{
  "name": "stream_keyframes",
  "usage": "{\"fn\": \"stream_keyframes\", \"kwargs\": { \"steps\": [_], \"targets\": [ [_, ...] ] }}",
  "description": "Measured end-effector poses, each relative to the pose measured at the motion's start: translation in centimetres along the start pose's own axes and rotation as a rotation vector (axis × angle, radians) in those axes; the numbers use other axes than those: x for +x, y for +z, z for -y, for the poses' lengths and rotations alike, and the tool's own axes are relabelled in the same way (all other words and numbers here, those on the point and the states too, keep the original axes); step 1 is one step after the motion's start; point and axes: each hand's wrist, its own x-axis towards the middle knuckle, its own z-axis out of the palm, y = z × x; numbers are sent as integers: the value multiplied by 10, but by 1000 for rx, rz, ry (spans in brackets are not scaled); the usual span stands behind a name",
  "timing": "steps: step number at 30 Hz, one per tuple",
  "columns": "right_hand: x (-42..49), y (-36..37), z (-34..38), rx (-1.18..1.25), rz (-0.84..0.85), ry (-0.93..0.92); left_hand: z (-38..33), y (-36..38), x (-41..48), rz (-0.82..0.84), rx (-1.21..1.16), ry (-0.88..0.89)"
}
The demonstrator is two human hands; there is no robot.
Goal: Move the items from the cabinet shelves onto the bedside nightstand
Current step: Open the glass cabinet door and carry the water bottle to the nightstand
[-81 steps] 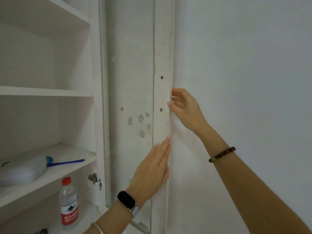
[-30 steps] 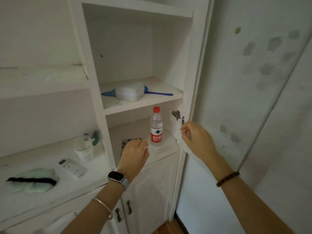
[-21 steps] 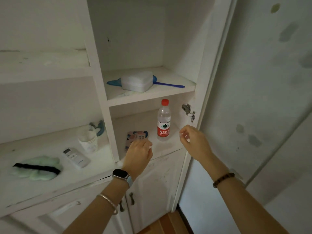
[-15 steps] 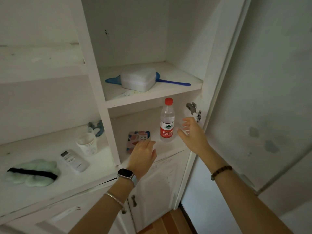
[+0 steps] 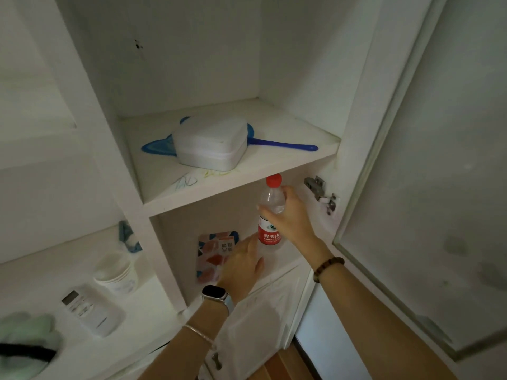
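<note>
A clear water bottle (image 5: 270,200) with a red cap and red label stands on the lower shelf of the white cabinet (image 5: 247,185). My right hand (image 5: 290,216) is wrapped around its middle. My left hand (image 5: 241,266) lies flat, fingers apart, over the right edge of a colourful patterned pad (image 5: 212,249) on the same shelf. On the shelf above rests a white lidded box (image 5: 211,144) on top of a blue long-handled tool (image 5: 285,146).
The left compartment holds stacked paper cups (image 5: 116,272), a white remote (image 5: 92,308), a pale green cloth with a black band (image 5: 26,344) and a blue clip (image 5: 127,237). The open cabinet door (image 5: 428,187) stands at my right. Lower cabinet doors (image 5: 263,319) are closed.
The view has turned from the door edge to the shelves. My right hand moved left and closed around the bottle. My left hand slid forward over the patterned pad.
</note>
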Motion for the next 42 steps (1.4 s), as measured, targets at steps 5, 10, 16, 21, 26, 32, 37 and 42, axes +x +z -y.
{"fn": "stream_keyframes", "kwargs": {
  "steps": [5,10,16,21,26,32,37,42],
  "targets": [
    [7,13,-9,-21,-44,14,4,11,8,-22,-32,34],
    [9,18,-9,-37,-93,-1,11,13,8,-25,-37,68],
    [6,17,-6,-78,-152,-61,11,10,6,-49,-37,91],
    [-9,14,0,-97,-180,-111,7,6,-6,-52,-27,117],
    [-32,6,9,-77,-188,-143,-9,-11,-35,-64,3,122],
    [-78,-6,18,-26,-184,-197,-26,-18,-83,-41,78,47],
    [-119,-17,28,-2,-81,-299,-56,-24,-134,-43,88,-67],
    [-163,-15,30,75,89,-369,-83,-23,-192,-52,114,-172]
  ]
}}
